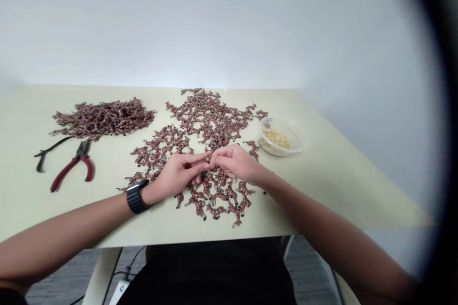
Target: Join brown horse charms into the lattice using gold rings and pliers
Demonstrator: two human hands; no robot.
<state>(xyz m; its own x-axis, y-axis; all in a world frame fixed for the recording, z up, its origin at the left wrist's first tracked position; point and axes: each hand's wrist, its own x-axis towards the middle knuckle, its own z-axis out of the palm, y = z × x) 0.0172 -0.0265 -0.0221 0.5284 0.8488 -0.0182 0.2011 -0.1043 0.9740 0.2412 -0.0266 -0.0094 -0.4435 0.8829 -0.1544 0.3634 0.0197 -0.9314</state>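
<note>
Quietly, in the head view, bringing the left hand [179,176] and the right hand [236,161] together, fingertips meeting over a spread of small brown animal figurines [217,212] at the middle of a pale yellow table [358,186]. Extending the left forefinger beside its thumb, curling the right fingers into an apparent pinch; hiding any piece between them, so cannot tell about a grip in either hand.

Looking light and fairly stiff, probably moulded and, judging by the gloss, a little slippery. Likely calling for a hold around the thicker body, sparing the thin legs and spiky heads, possibly the most fragile parts.

Crowding both hands with neighbouring figurines, probably catching leg on leg and hampering a clean pick. Showing at far left a heaped pile [103,119] of similar pieces; lying nearer on that side, red-handled pliers [80,153] beside a thin black tool [42,155]. Standing to the right, just beyond the spread, a translucent tub [296,134] holding golden bits [278,138], presenting a raised rim. Wearing a black watch [136,198] on the left wrist, sitting low over the near-left figurines.
</note>
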